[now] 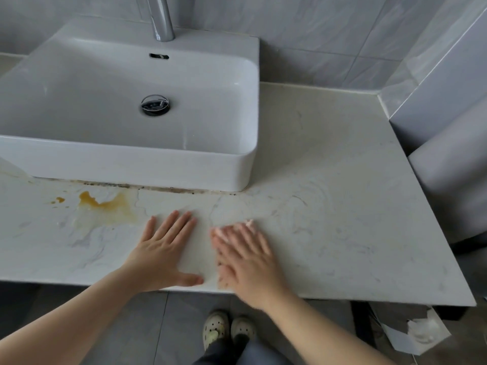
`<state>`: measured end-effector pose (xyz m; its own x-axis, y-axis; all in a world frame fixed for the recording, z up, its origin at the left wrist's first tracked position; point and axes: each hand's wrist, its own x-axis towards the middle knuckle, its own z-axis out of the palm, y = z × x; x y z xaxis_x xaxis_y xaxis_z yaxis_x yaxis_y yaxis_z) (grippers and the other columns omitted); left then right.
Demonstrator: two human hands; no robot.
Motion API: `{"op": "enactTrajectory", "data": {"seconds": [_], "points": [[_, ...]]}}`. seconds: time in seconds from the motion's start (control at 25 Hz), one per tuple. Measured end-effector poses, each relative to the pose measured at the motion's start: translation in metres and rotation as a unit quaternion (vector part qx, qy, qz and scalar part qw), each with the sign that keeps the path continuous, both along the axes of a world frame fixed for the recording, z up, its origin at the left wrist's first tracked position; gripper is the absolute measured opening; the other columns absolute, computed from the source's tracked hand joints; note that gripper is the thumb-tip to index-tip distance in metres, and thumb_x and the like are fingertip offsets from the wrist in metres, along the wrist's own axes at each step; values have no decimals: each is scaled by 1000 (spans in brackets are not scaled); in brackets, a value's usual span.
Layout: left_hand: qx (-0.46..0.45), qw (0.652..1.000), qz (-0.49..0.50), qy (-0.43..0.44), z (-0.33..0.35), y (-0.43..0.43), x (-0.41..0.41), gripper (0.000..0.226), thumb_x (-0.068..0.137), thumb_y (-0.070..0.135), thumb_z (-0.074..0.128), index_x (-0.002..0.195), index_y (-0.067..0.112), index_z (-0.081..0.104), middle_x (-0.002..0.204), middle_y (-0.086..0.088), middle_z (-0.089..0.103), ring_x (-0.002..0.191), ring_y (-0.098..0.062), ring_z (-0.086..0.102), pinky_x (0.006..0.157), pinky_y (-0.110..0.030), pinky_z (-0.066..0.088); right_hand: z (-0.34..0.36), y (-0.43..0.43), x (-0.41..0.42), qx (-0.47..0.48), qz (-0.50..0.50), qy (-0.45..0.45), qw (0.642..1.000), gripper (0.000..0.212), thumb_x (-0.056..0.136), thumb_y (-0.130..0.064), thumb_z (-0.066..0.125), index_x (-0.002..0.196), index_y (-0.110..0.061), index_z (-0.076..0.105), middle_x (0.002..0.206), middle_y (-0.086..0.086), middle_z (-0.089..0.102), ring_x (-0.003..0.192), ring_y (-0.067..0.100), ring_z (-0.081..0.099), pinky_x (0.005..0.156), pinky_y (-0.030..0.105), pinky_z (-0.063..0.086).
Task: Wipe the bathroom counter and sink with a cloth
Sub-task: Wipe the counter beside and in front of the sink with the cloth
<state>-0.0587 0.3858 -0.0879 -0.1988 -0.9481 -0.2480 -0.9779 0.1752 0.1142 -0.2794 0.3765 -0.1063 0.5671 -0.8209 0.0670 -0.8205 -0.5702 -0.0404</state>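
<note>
A pale marble counter (329, 180) carries a white rectangular sink (126, 164) with a chrome drain (155, 105). A yellow-orange stain (105, 206) lies on the counter in front of the sink. My left hand (163, 254) rests flat on the counter with its fingers straight. Just to its right, my right hand (245, 262) is blurred and presses flat on a pinkish cloth (249, 223). Only small bits of that cloth show beyond my fingertips.
A chrome tap (162, 19) rises behind the sink. Dark grime lines the sink's front base (158, 187). Grey tiled walls close the back and right. A bin with white paper (419, 330) stands on the floor below the counter's right end. My shoes (228, 330) are below.
</note>
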Motion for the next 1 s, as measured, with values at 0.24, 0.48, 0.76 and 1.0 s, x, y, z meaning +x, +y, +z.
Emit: {"op": "enactTrajectory", "data": {"seconds": [0.24, 0.48, 0.76, 1.0], "points": [[69, 997, 8, -32, 3, -2, -4, 128, 37, 98, -1, 128, 17, -40, 140, 9, -40, 131, -14, -38, 111, -44, -18, -5, 1, -68, -23, -210, -25, 977, 56, 90, -45, 31, 141, -24, 40, 145, 6, 44, 135, 34, 36, 107, 49, 19], [47, 999, 6, -4, 1, 0, -4, 131, 37, 100, 2, 133, 17, -31, 143, 10, -33, 133, -12, -34, 110, -40, -21, -4, 14, -14, 8, 1, -31, 1000, 56, 92, -44, 32, 146, -28, 31, 149, -3, 39, 137, 28, 35, 108, 45, 17], [20, 998, -41, -44, 3, -4, 0, 126, 46, 98, -3, 136, 13, -28, 144, 1, -32, 136, -22, -25, 110, -47, -14, -3, -1, -96, 10, -264, -12, 964, 57, 96, -52, 13, 144, -29, 33, 150, 9, 35, 137, 37, 33, 112, 48, 20], [31, 993, -111, -38, 4, -13, 27, 95, 73, 85, 22, 137, 15, 36, 137, -3, 50, 124, -24, 48, 97, -48, 23, 6, 9, 61, 51, -103, -29, 993, 58, 89, -46, 34, 143, -25, 39, 147, 0, 42, 136, 33, 35, 107, 48, 19]]}}
